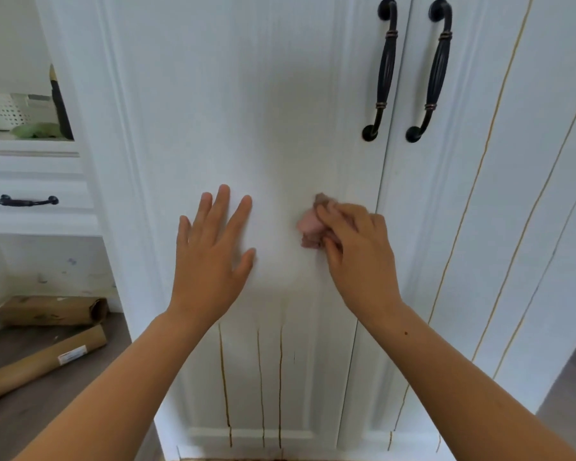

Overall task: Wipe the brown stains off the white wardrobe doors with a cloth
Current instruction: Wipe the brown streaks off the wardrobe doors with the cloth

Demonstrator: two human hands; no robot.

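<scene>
Left hand (213,247) flat on the left wardrobe door (240,111), fingers spread wide, holding nothing. Right hand (356,251) at its 3 o'clock, fingers closed on a bunched pink cloth (308,227) pressed to the same door panel. Brown stains (225,377) run as thin vertical drips at 6 o'clock below both hands; more streaks on the right door (499,104) at 2 o'clock. Two dark handles (384,68) at 12 o'clock.

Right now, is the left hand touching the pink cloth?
Apart. The head view shows the left hand flat on the door, with bare white panel between its fingers and the pink cloth under the right hand.
</scene>
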